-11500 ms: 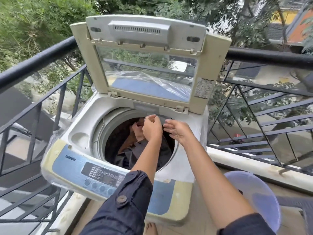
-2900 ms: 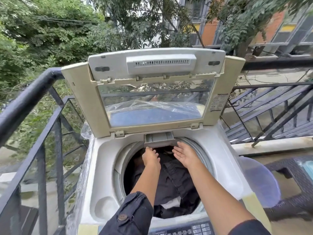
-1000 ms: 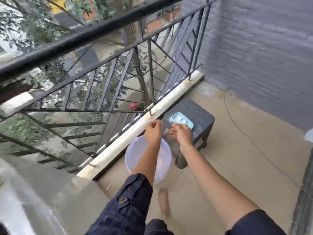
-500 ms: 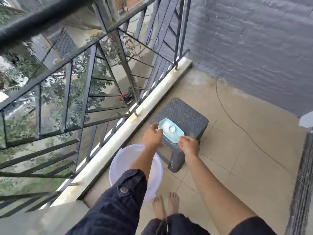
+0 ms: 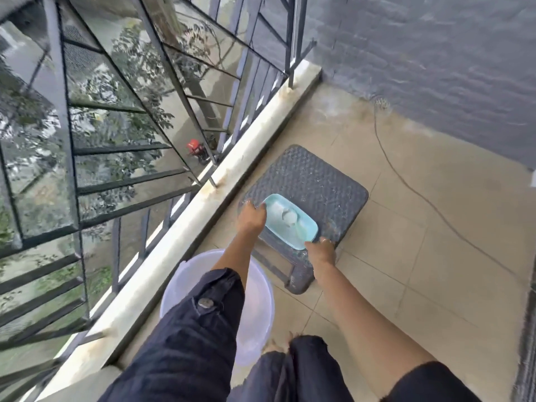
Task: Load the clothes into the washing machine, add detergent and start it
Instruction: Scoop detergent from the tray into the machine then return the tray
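Observation:
A shallow light-blue detergent container [image 5: 304, 232] with white powder and a small white scoop [image 5: 290, 217] lies on a dark woven stool [image 5: 319, 175]. My left hand [image 5: 251, 217] curls over the container's left end. My right hand [image 5: 322, 252] grips its near right corner. The container rests on the stool between both hands. The washing machine and the clothes are out of view.
A translucent white basin [image 5: 258, 309] stands on the tiled floor under my left arm, beside the stool. A black metal railing [image 5: 185, 117] on a pale curb [image 5: 232, 175] runs along the left. A grey brick wall [image 5: 435, 53] closes the far side; a thin cable [image 5: 406, 181] crosses the floor.
I have turned away from the open washing machine to the stool. Both hands have dropped onto the ends of the detergent container; half a second ago they hovered just short of it.

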The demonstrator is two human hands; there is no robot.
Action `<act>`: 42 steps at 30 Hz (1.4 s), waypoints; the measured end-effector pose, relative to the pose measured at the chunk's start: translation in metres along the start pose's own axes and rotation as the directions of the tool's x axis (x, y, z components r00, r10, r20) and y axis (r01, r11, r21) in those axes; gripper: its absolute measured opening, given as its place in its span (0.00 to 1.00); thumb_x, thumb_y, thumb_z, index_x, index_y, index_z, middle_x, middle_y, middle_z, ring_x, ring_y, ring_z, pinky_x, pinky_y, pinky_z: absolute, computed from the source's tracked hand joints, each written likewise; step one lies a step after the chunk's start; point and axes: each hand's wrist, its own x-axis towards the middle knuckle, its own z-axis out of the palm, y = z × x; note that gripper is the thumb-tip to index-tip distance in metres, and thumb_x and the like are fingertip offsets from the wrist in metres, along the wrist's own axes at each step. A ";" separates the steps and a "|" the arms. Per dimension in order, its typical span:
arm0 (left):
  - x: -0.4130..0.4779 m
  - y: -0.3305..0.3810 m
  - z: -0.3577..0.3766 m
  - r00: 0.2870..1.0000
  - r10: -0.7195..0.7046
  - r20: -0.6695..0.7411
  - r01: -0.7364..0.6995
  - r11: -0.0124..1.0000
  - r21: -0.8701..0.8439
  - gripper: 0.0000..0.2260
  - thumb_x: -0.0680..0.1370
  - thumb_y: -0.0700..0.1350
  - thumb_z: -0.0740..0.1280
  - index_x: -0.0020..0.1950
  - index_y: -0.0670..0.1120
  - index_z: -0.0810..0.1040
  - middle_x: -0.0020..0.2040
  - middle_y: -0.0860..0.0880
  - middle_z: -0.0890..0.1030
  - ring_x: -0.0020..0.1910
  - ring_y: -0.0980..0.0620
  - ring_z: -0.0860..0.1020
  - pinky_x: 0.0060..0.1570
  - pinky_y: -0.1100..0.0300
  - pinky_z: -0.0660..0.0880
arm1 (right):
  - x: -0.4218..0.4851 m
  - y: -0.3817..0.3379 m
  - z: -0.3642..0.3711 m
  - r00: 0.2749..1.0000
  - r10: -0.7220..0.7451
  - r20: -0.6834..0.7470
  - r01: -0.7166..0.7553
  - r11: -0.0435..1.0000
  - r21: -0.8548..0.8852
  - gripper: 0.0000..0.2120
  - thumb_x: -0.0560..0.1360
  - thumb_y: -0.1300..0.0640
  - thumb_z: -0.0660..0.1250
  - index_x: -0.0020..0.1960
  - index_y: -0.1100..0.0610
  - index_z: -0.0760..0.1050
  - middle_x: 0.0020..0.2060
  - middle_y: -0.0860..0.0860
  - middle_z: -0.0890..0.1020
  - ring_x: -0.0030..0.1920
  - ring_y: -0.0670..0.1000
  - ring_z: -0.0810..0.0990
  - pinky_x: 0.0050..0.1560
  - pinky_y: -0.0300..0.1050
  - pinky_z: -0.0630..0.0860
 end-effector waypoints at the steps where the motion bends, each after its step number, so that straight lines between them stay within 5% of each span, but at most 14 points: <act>1: 0.007 -0.001 0.002 1.000 0.011 0.023 -0.012 0.999 0.038 0.26 0.82 0.50 0.55 0.75 0.38 0.57 0.75 0.39 0.61 0.74 0.41 0.62 0.71 0.53 0.59 | 0.006 0.001 0.004 1.000 -0.007 0.000 0.007 1.000 -0.008 0.24 0.75 0.63 0.63 0.70 0.67 0.65 0.68 0.63 0.69 0.66 0.61 0.71 0.63 0.48 0.68; 4: 0.019 -0.002 0.010 0.996 0.003 0.090 -0.014 0.992 0.125 0.22 0.83 0.50 0.53 0.72 0.37 0.64 0.72 0.37 0.67 0.71 0.40 0.66 0.67 0.53 0.63 | 0.016 0.003 0.013 1.000 -0.014 -0.015 0.015 0.999 0.043 0.24 0.74 0.64 0.64 0.69 0.64 0.67 0.65 0.62 0.73 0.63 0.61 0.74 0.59 0.49 0.71; 9: 0.015 -0.005 0.013 0.999 0.019 -0.030 -0.015 0.995 0.100 0.16 0.81 0.45 0.55 0.62 0.42 0.76 0.60 0.41 0.79 0.61 0.41 0.75 0.55 0.57 0.70 | 0.014 -0.002 0.017 0.992 0.078 -0.097 -0.052 0.968 0.244 0.22 0.73 0.68 0.62 0.67 0.64 0.68 0.61 0.63 0.76 0.59 0.62 0.77 0.55 0.49 0.75; 15: -0.026 0.008 -0.003 0.983 -0.120 -0.136 0.110 0.991 -0.076 0.15 0.81 0.50 0.56 0.62 0.44 0.73 0.59 0.44 0.79 0.50 0.44 0.78 0.46 0.60 0.67 | -0.015 -0.024 0.000 0.992 0.061 -0.111 -0.028 0.962 0.273 0.25 0.73 0.67 0.62 0.69 0.62 0.67 0.63 0.62 0.75 0.61 0.61 0.76 0.57 0.50 0.74; 20: -0.070 0.029 -0.029 0.967 -0.122 -0.225 0.078 0.977 -0.198 0.11 0.81 0.49 0.57 0.55 0.42 0.71 0.52 0.45 0.77 0.48 0.46 0.74 0.44 0.61 0.65 | -0.050 -0.054 -0.032 0.993 0.008 -0.117 0.021 0.969 0.247 0.22 0.73 0.65 0.62 0.66 0.62 0.70 0.61 0.61 0.77 0.59 0.61 0.77 0.55 0.48 0.75; 27: -0.138 0.046 -0.065 0.954 -0.151 -0.261 0.017 0.892 -0.452 0.15 0.81 0.48 0.56 0.59 0.38 0.72 0.58 0.39 0.76 0.57 0.43 0.73 0.49 0.58 0.63 | -0.123 -0.091 -0.070 0.988 -0.122 -0.091 0.136 0.976 0.171 0.22 0.71 0.61 0.61 0.66 0.59 0.72 0.59 0.59 0.79 0.57 0.61 0.79 0.57 0.55 0.78; 31: -0.179 0.050 -0.083 0.937 -0.172 -0.303 -0.016 0.847 -0.531 0.09 0.81 0.45 0.54 0.53 0.41 0.69 0.55 0.40 0.75 0.52 0.45 0.72 0.46 0.61 0.60 | -0.164 -0.104 -0.087 0.981 -0.183 -0.072 0.191 0.973 0.127 0.19 0.73 0.62 0.61 0.63 0.62 0.74 0.58 0.60 0.80 0.55 0.60 0.79 0.46 0.44 0.74; 33: -0.197 0.049 -0.091 0.928 -0.178 -0.328 -0.046 0.818 -0.574 0.12 0.81 0.46 0.53 0.57 0.40 0.70 0.59 0.39 0.76 0.55 0.43 0.74 0.48 0.59 0.62 | -0.183 -0.108 -0.092 0.977 -0.201 -0.065 0.208 0.970 0.124 0.19 0.73 0.62 0.60 0.63 0.63 0.74 0.58 0.61 0.80 0.56 0.60 0.79 0.43 0.41 0.69; 42: -0.269 0.027 -0.122 0.880 -0.127 -0.458 -0.182 0.800 -0.572 0.19 0.82 0.50 0.51 0.65 0.43 0.74 0.65 0.42 0.75 0.64 0.42 0.71 0.64 0.54 0.65 | -0.252 -0.103 -0.101 0.916 -0.400 0.000 0.399 0.913 0.085 0.13 0.73 0.62 0.63 0.53 0.67 0.79 0.44 0.60 0.82 0.41 0.56 0.77 0.39 0.42 0.69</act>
